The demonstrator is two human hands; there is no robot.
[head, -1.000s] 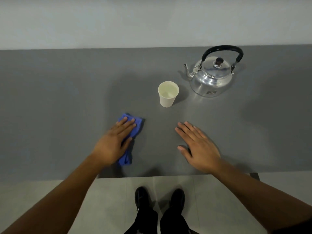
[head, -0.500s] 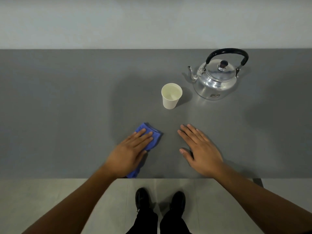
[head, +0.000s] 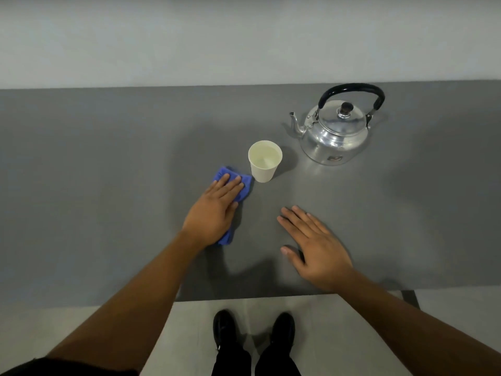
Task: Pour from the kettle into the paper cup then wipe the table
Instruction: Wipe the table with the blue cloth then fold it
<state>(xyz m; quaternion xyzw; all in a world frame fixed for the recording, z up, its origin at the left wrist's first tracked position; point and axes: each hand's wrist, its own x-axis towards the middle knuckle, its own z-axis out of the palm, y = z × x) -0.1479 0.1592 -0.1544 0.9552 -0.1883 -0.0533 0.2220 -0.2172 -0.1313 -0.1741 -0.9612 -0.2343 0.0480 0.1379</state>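
Blue cloth (head: 235, 183) flat under left hand (head: 214, 213) fingers, just beside paper cup (head: 264, 162).

Head-worn view, down onto table (head: 81, 185)

My forearms are bare from wrist to well above the elbow, with no watch, ring or band on my left hand (head: 214, 213) or my right hand (head: 317, 248). A dark sleeve (head: 67, 366) shows at my left upper arm, at the lower left corner of the view. I wear black trousers (head: 254, 362), seen only as two narrow legs at the bottom edge, over black shoes (head: 225, 328) with rounded, faintly glossy toes. My fingernails are short and plain.
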